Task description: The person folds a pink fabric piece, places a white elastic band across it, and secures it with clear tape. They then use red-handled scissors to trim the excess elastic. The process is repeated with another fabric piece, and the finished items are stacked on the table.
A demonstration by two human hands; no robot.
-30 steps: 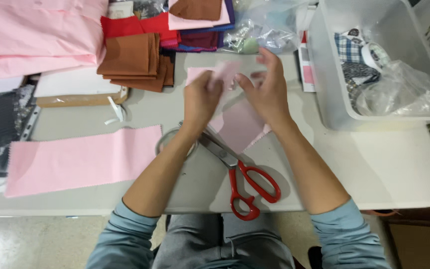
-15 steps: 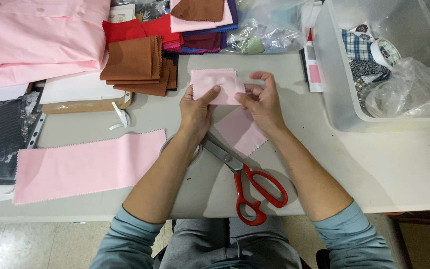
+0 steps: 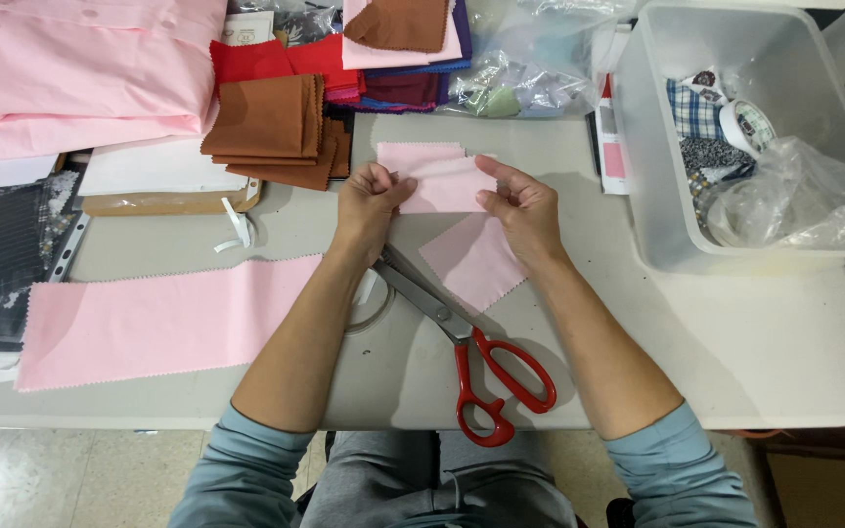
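Scissors (image 3: 471, 352) with red handles are seen from the head camera lying shut on the grey table (image 3: 735, 342), and serve here as the landmark. Just beyond their blades, a small pink fabric piece (image 3: 437, 176) is gripped at its two ends: its left edge is pinched by the left hand (image 3: 369, 200), its right edge by the right hand (image 3: 520, 210). A second pink square (image 3: 471, 264) is laid flat just right of the blades, under the right wrist. A long pink strip (image 3: 158, 318) is spread to the left of the scissors. Brown folded cloths (image 3: 271, 127) are stacked farther off, up and left. A clear plastic bin (image 3: 667, 196) is placed up and right.
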